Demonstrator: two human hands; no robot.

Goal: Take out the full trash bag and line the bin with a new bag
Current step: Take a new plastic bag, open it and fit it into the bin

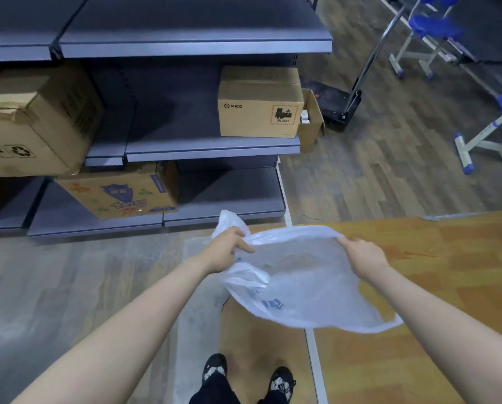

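A thin, translucent white plastic bag (305,284) with blue print hangs in the air in front of me, its mouth stretched wide. My left hand (228,249) pinches the bag's left rim, with a bunched handle sticking up behind it. My right hand (360,255) grips the right rim. The bag looks empty and sags towards the floor. No bin and no full trash bag are in view.
Grey metal shelving (197,147) stands ahead with several cardboard boxes, one marked PICO (260,109). An open box (312,121) sits on the floor beside it. A black hand trolley (340,103) and blue-footed desks (489,135) stand at the right. My shoes (244,377) are below.
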